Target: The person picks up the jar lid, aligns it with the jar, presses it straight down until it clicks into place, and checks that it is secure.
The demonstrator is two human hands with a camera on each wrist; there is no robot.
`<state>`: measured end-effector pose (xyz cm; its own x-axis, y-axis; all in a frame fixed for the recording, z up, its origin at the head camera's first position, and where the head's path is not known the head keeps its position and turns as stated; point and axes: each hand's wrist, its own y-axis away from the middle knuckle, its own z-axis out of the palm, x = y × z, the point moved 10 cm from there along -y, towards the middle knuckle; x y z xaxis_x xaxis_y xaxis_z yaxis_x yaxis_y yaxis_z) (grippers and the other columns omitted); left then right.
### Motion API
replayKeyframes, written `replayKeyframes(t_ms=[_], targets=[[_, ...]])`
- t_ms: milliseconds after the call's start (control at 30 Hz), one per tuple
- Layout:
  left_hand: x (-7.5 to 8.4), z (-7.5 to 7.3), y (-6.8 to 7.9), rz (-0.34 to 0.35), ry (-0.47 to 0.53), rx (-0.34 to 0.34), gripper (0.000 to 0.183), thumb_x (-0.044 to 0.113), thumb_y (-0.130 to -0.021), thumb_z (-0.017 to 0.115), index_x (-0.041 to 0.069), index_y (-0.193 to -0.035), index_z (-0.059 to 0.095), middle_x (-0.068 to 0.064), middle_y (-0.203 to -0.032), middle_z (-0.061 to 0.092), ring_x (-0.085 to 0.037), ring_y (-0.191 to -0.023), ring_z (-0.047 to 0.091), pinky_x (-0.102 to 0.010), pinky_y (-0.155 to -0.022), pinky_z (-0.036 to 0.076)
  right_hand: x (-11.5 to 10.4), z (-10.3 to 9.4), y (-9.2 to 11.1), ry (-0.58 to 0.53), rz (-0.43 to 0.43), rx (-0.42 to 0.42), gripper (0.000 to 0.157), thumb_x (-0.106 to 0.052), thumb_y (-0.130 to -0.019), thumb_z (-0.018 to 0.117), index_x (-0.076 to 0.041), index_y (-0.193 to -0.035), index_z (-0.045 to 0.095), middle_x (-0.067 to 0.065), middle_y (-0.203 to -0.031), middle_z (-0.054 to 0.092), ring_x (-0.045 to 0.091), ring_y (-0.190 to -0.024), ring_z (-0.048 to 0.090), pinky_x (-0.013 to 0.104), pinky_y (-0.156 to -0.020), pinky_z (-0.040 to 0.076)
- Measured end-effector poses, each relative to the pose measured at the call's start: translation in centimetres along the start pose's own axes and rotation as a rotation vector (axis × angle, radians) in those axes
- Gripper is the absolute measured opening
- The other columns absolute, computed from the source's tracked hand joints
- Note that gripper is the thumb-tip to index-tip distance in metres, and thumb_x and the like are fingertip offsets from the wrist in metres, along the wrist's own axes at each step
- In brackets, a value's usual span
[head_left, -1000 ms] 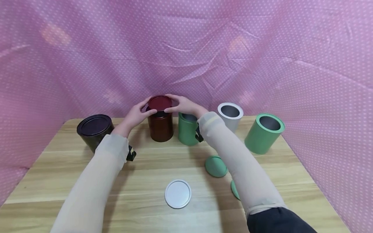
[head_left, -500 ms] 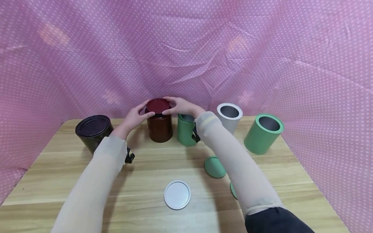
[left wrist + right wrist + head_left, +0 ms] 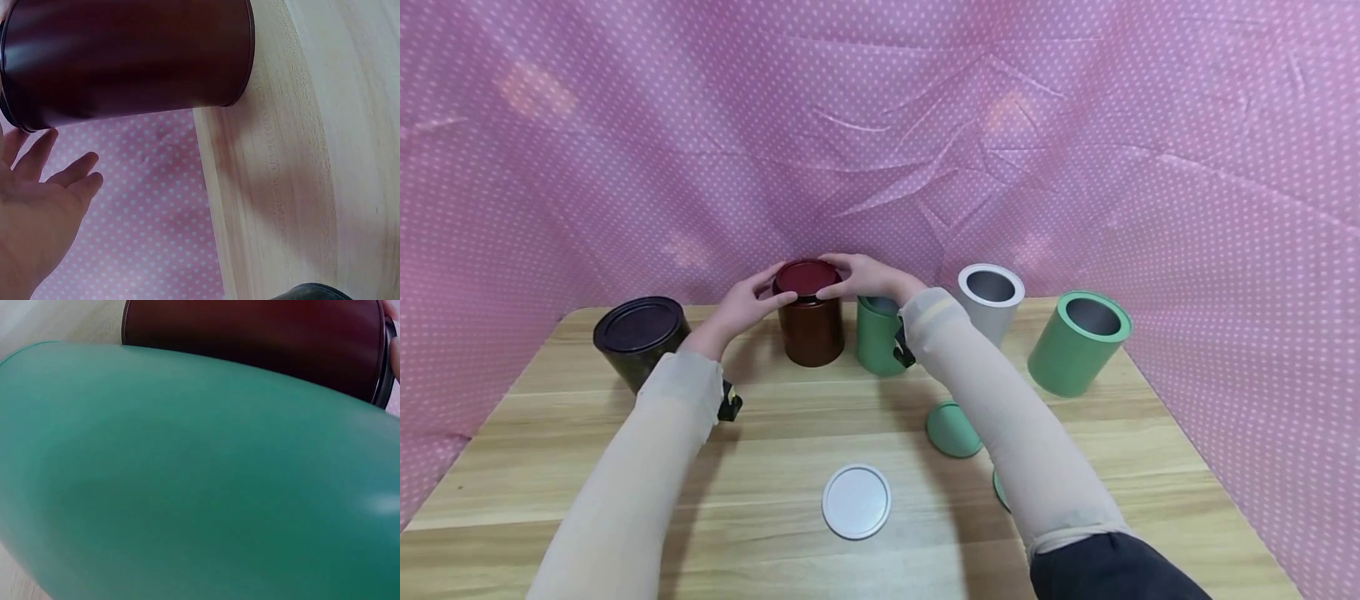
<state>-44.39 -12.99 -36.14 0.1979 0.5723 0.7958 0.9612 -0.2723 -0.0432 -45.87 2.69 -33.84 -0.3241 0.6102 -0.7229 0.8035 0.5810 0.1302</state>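
left hand (image 3: 741, 312) and right hand (image 3: 872, 277), thumbs and fingers half spread, grip the red lid (image 3: 807, 277) atop the brown can (image 3: 812, 335), upright on the table (image 3: 775, 467); the neighbouring green can (image 3: 877, 337) stands open, grey inside.

Dark red canister (image 3: 125, 59): glossy, smooth, metal-looking. Dark red lid (image 3: 807, 277): smooth, soft sheen. Neighbouring green canister (image 3: 187, 481): smooth, satiny. White lid (image 3: 856, 502): smooth, low sheen. Tabletop (image 3: 760, 533): grained wood. Pink backdrop (image 3: 880, 100): creased cloth. Pale sleeves (image 3: 625, 487): matt cloth.
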Motion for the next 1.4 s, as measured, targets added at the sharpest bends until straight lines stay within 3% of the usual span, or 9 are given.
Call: replayKeyframes(t_ms=[267,500,767,933,1400], targets=[[0.2,0.0,0.3,0.002,-0.038,0.003,0.078,0.043,-0.089,0.067,0.014,-0.152,0.031,-0.018,-0.152,0.037,-0.031,-0.14,0.037,-0.047,-0.114,0.033,0.0,0.2,0.1,0.062,-0.013,-0.003,0.076,-0.042,-0.087,0.069,-0.016,-0.15,0.036,0.004,-0.143,0.05,0.016,-0.128,0.048,0.036,-0.111,0.036],[-0.2,0.3,0.6,-0.023,-0.003,-0.02,0.08,0.047,-0.089,0.066,0.016,-0.153,0.029,-0.018,-0.148,0.043,-0.031,-0.138,0.04,-0.046,-0.114,0.032,0.3,0.5,0.2,0.05,-0.005,0.0,0.078,-0.042,-0.087,0.069,-0.015,-0.151,0.033,0.005,-0.145,0.048,0.017,-0.131,0.046,0.037,-0.113,0.035],[-0.6,0.3,1.0,-0.019,0.018,-0.018,0.076,0.048,-0.089,0.065,0.02,-0.152,0.033,-0.013,-0.155,0.034,-0.03,-0.142,0.034,-0.047,-0.116,0.029,0.5,0.7,0.1,0.075,-0.003,0.0,0.078,-0.043,-0.087,0.069,-0.017,-0.152,0.034,0.006,-0.147,0.047,0.018,-0.132,0.046,0.036,-0.113,0.035],[-0.3,0.1,0.7,-0.015,-0.029,-0.012,0.078,0.052,-0.088,0.065,0.021,-0.152,0.033,-0.012,-0.156,0.031,-0.031,-0.145,0.027,-0.049,-0.118,0.025,0.5,0.3,0.2,0.07,0.023,0.008,0.077,-0.042,-0.086,0.071,-0.019,-0.151,0.035,0.006,-0.147,0.048,0.017,-0.13,0.047,0.036,-0.112,0.036],[-0.5,0.1,0.7,-0.046,-0.143,-0.025,0.081,0.06,-0.088,0.058,0.025,-0.154,0.027,-0.016,-0.156,0.029,-0.039,-0.144,0.026,-0.055,-0.116,0.024,0.7,0.2,0.2,0.066,0.087,-0.003,0.08,-0.046,-0.085,0.072,-0.025,-0.152,0.033,0.005,-0.151,0.043,0.019,-0.137,0.041,0.039,-0.115,0.032]])
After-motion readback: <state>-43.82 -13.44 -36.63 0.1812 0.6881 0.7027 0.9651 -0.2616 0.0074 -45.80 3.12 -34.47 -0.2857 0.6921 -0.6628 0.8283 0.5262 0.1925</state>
